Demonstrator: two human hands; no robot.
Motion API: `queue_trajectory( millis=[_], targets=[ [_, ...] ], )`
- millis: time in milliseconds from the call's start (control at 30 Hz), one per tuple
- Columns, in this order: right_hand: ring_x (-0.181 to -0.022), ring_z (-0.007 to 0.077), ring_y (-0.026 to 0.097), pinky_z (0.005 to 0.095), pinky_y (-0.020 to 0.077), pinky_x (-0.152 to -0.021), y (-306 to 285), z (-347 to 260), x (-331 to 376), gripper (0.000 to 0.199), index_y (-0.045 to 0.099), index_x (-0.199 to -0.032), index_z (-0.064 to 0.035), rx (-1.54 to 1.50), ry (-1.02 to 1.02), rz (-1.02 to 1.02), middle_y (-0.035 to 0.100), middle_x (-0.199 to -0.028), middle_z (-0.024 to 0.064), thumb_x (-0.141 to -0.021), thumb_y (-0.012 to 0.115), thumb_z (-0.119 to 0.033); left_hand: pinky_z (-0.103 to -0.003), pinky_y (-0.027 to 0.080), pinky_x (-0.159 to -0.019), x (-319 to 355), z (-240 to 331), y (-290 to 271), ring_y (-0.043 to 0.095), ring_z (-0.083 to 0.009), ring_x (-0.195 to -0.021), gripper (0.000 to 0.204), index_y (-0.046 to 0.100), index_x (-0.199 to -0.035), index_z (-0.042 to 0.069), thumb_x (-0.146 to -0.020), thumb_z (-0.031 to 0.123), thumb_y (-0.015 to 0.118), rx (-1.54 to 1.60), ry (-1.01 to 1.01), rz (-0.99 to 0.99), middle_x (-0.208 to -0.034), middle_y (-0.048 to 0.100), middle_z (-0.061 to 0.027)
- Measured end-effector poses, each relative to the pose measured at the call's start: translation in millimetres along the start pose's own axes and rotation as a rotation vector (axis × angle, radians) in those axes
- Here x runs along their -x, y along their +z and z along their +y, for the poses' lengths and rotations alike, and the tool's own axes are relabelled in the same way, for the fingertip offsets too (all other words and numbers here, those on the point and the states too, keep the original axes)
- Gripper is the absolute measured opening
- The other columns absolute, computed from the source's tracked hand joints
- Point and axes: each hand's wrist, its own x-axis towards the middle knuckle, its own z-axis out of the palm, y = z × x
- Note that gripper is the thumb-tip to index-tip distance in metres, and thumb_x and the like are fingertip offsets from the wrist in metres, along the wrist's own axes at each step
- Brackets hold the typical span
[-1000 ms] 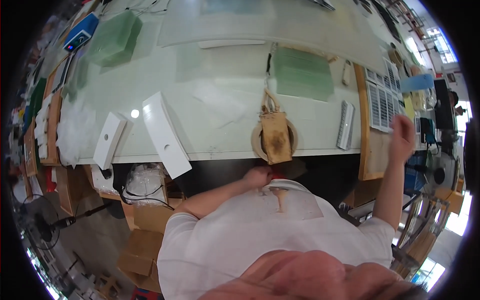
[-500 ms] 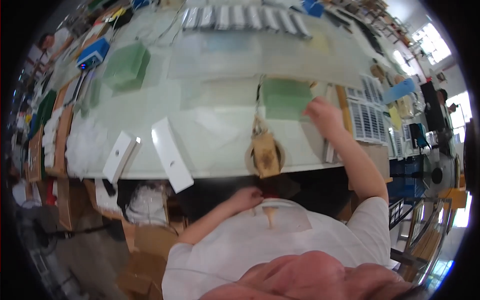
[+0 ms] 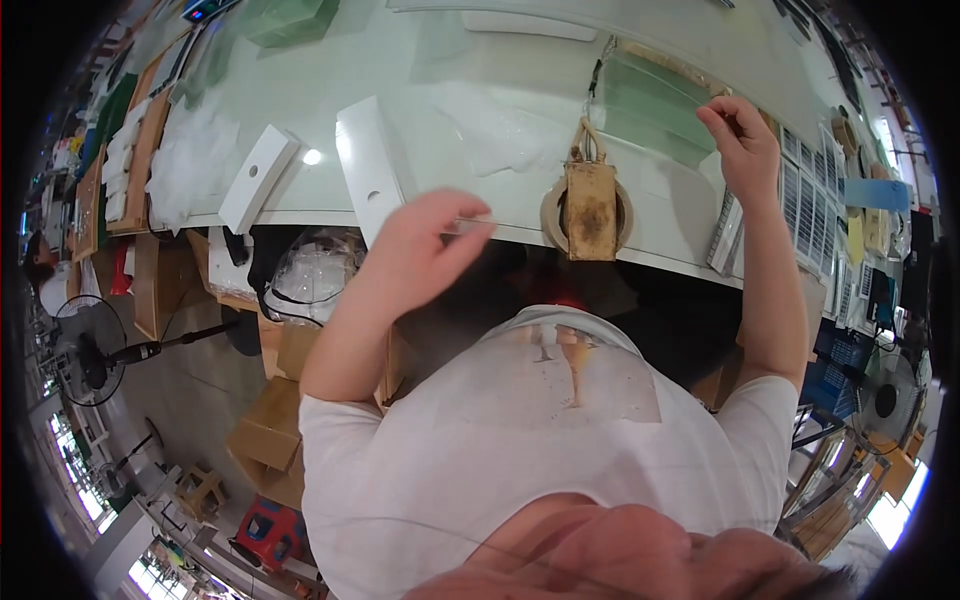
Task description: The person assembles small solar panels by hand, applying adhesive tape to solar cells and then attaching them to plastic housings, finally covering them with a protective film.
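My left hand (image 3: 425, 250) is raised at the table's near edge, beside a long white box-like strip (image 3: 367, 160) with a round hole. Its thumb and fingers are drawn together, slightly blurred; a thin pale sliver seems to show at the tips, too small to name. My right hand (image 3: 748, 150) hovers by the near right corner of a green translucent stack of sheets (image 3: 650, 105). Its fingers are curled in a pinch, and what they hold, if anything, is hidden. Between the hands, a stained tan block (image 3: 592, 215) with a wire lies over a tape roll (image 3: 552, 222).
A second white strip (image 3: 258, 180) and crumpled white wrap (image 3: 190, 165) lie at left. Printed label sheets (image 3: 812, 195) lie at the right. Another green block (image 3: 290, 22) stands far left. Cardboard boxes (image 3: 268, 430) and a black fan (image 3: 95, 355) stand below on the left.
My left hand has risen from my lap to the table's edge, fingers pinched. The head view has shifted toward my body. My right hand remains near the green stack.
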Motion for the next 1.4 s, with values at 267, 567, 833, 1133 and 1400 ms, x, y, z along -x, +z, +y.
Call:
queue_trajectory(
  millis=[267,567,833,1133,1400],
  targets=[
    [-0.054,0.0079,0.054,0.0214,0.0429,-0.046,22,-61,91,0.025,0.058,-0.111,0.0003,-0.561,0.626,-0.208,0.056,-0.081,0.0025,-0.088,0.061,-0.01,-0.04,0.049,-0.077,-67,-35,8,0.059,-0.0325,-0.087,0.014,0.063,-0.088,0.001,-0.084,0.013,0.056,-0.815,-0.009,-0.108,-0.09,0.062,-0.0141],
    [-0.062,0.0065,0.057,0.0196,0.0469,-0.053,55,-74,150,0.031,0.052,-0.114,0.0009,-0.639,0.689,-0.204,0.058,-0.081,0.0028,-0.085,0.062,-0.004,-0.041,0.051,-0.071,-93,-26,11,0.061,-0.0305,-0.079,0.011,0.062,-0.075,-0.001,-0.078,0.008,0.057,-1.106,0.072,-0.371,-0.08,0.059,-0.0143],
    [-0.06,0.003,0.046,0.0177,0.0413,-0.057,64,-61,167,0.03,0.057,-0.112,0.0001,-0.465,0.418,-0.131,0.056,-0.075,-0.0007,-0.084,0.066,-0.005,-0.032,0.047,-0.067,-104,-16,-20,0.061,-0.0205,-0.079,0.017,0.064,-0.081,0.003,-0.076,0.018,0.059,-0.467,-0.447,-0.3,-0.076,0.065,-0.0076],
    [-0.069,0.0061,0.057,0.0179,0.0457,-0.059,50,-66,168,0.023,0.058,-0.11,0.0021,-0.56,0.301,-0.045,0.062,-0.084,0.0037,-0.088,0.061,-0.006,-0.031,0.046,-0.074,-57,-3,-34,0.06,-0.0217,-0.091,0.012,0.057,-0.092,0.0,-0.085,0.009,0.053,0.754,-0.236,0.174,-0.097,0.063,-0.0124],
    [-0.08,0.0115,0.06,0.0258,0.0504,-0.063,59,-118,129,0.031,0.051,-0.117,-0.0007,-1.354,0.763,-0.507,0.061,-0.099,0.0071,-0.088,0.06,-0.008,-0.041,0.043,-0.091,18,1,83,0.057,-0.0307,-0.103,0.013,0.054,-0.098,0.0,-0.089,0.008,0.053,0.076,0.613,0.208,-0.111,0.06,-0.0205]
  ],
)
